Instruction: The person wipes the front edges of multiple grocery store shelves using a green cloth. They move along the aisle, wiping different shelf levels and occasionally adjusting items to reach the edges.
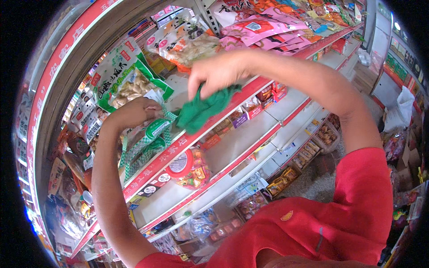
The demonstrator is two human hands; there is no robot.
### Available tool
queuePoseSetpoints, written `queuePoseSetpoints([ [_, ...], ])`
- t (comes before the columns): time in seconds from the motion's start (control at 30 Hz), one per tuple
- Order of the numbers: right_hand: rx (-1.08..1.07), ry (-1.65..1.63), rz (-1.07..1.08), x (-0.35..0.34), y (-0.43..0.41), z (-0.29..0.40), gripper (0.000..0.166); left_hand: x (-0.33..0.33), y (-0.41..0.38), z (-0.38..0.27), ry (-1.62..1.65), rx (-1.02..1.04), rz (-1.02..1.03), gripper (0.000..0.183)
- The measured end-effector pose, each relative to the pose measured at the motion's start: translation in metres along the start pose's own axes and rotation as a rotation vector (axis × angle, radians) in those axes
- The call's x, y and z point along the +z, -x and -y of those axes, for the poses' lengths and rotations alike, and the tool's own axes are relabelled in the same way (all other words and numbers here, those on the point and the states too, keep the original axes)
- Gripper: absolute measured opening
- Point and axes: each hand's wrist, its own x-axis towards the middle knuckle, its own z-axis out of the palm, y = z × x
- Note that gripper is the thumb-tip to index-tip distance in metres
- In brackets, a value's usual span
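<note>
My right hand (218, 73) pinches a crumpled green cloth (204, 110) that hangs over the red front strip of the upper shelf (177, 78). Slight blur covers the hand and the cloth. To the left, my left hand (137, 110) has its fingers curled at the upper end of the clear snack packets with green-checked edges (156, 130). These packets lie at the shelf's front edge. Just behind the left hand leans a large green-and-white snack bag (130, 77) with pale food showing through its window.
White-and-orange snack bags (182, 40) and stacked pink bags (264, 30) occupy the shelf further right. On the tier below stand a red-lidded plastic jar (192, 169) and small cartons (244, 112). Food trays (283, 181) sit near the floor. A metal shelf upright (207, 16) rises behind.
</note>
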Motion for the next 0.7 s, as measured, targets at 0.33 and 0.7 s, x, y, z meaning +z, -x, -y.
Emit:
queuePoseSetpoints([
  [0.33, -0.049, -0.484, -1.355, -0.127, 0.137, -0.070, 0.025, -0.038, -0.003, -0.142, -0.002, 0.053, -0.268, 0.038],
  [0.7, -0.041, 0.602, -0.400, -0.122, 0.107, -0.123, 0.046, 0.064, -0.160, -0.246, -0.099, 0.149, -1.071, 0.054],
])
